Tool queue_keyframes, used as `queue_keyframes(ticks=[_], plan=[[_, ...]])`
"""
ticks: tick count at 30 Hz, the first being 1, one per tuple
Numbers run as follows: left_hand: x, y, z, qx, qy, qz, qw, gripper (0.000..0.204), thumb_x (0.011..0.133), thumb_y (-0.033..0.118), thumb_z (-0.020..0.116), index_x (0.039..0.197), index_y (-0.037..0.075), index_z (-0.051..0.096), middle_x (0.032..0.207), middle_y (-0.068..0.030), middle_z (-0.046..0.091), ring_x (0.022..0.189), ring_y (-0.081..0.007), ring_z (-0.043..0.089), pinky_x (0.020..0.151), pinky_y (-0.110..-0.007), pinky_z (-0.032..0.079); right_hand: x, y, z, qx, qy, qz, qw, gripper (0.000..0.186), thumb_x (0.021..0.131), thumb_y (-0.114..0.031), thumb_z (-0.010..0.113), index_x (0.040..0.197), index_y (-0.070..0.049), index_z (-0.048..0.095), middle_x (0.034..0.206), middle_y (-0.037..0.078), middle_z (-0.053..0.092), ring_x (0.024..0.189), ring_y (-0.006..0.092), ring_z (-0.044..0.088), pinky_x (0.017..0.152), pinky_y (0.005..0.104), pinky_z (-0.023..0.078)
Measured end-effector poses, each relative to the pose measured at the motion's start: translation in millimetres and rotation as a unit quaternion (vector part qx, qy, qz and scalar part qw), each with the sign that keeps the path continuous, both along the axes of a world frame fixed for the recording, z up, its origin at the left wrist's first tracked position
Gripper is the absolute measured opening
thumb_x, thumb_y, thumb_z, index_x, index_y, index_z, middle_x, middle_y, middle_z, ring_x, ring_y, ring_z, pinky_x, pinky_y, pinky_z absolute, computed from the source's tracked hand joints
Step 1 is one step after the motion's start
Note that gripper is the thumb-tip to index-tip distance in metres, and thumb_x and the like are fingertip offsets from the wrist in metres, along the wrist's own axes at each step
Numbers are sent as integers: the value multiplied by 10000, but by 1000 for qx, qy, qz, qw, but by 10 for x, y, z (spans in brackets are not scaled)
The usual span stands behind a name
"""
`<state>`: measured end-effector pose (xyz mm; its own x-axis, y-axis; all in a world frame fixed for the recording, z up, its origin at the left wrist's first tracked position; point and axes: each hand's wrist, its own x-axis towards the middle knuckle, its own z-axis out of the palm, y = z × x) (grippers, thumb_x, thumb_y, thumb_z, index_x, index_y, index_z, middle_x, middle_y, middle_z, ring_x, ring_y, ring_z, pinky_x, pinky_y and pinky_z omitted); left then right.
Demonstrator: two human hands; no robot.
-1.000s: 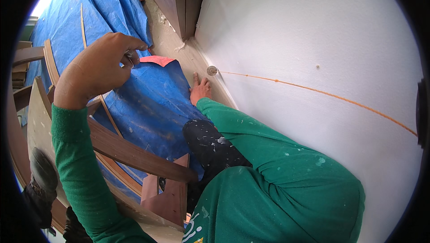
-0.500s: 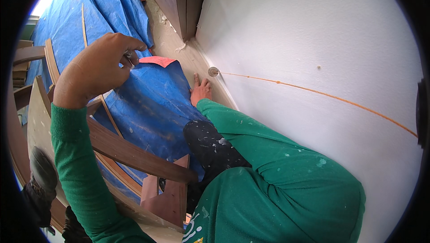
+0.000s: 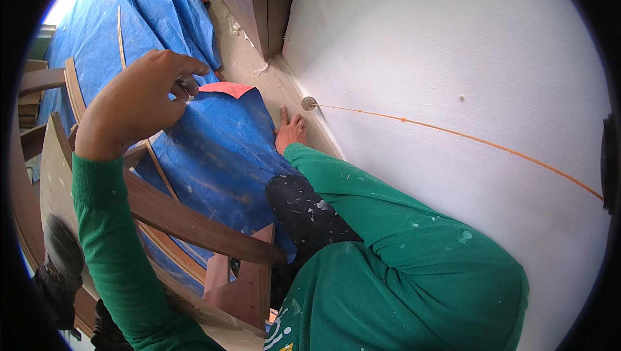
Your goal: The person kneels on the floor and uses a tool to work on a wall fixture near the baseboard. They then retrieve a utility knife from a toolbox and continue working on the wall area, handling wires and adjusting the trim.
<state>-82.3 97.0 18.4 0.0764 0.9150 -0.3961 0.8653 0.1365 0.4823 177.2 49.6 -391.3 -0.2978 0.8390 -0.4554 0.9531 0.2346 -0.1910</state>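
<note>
1. Head view, change: almost none. Left hand point(image 3: 139, 102) raised at the same spot over the blue tarp point(image 3: 213, 150), fingers pinched together at the tips, as 1.0 s ago.
2. Pinched on something small and dark near the fingertips; too small to tell what, and no line visible running from it.
3. Right hand point(image 3: 290, 132) low and far, flat at the foot of the white wall point(image 3: 440, 60), fingers together and pressed down; unmoved since both earlier frames. Nothing seen held in it.
4. Small round disc point(image 3: 309, 103) just right of the right hand, on the wall near the floor; orange line point(image 3: 466, 136) running from it to the right across the wall, same sag as before.
5. Judgement: a held pose rather than a move; line looks set at its far end, both hands steady.
6. Difference from 0.5 s ago: none worth naming beyond a hair of shift in the left fingers.
7. Around: orange-red patch point(image 3: 223, 88) on the tarp just right of the left hand; curved wooden pieces point(image 3: 194, 222) near, at lower left.
</note>
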Motion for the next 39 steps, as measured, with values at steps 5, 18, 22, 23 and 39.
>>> queue_keyframes(ticks=[5, 18, 22, 23, 39], plan=[[-15, 11, -24, 7, -5, -8, 1000, 403, 771, -9, 687, 1173, -41, 709, 1027, -199, 746, 839, -286, 736, 822, -349, 597, 0, -13, -30, 11, -5, 1, 1000, 814, 962, -356, 631, 1626, -187, 192, 1376, 257, 377, 1225, 408, 441, 1062, 484, 383], [-8, 1, -6, 0, -4, 1, 1000, 434, 768, -45, 644, 1198, -37, 699, 975, -189, 749, 837, -268, 739, 819, -345, 598, -10, 10, 3, -6, -11, -1, 1000, 810, 966, -358, 626, 1629, -196, 189, 1382, 252, 375, 1226, 399, 434, 1063, 481, 373], [-29, -5, -15, -2, 0, -6, 1000, 443, 762, -44, 646, 1202, -33, 699, 998, -188, 751, 849, -273, 744, 834, -344, 600, -13, -18, -30, 11, -19, 3, 1000, 821, 960, -363, 635, 1630, -211, 186, 1387, 247, 369, 1220, 395, 433, 1056, 477, 374], [-34, 6, -32, -2, -1, -9, 1000, 444, 763, -37, 655, 1205, -31, 699, 1005, -190, 751, 856, -275, 745, 836, -344, 600, -2, -22, -61, 13, -19, 2, 1000, 823, 959, -367, 635, 1630, -213, 184, 1388, 246, 368, 1218, 393, 434, 1052, 475, 376], [-6, -4, 10, 3, 27, -19, 999, 459, 744, -84, 671, 1199, -29, 698, 1084, -206, 741, 933, -305, 754, 870, -381, 609, -15, -14, -97, 7, -36, 13, 999, 817, 979, -394, 601, 1635, -194, 157, 1391, 254, 365, 1219, 393, 430, 1050, 466, 378]])
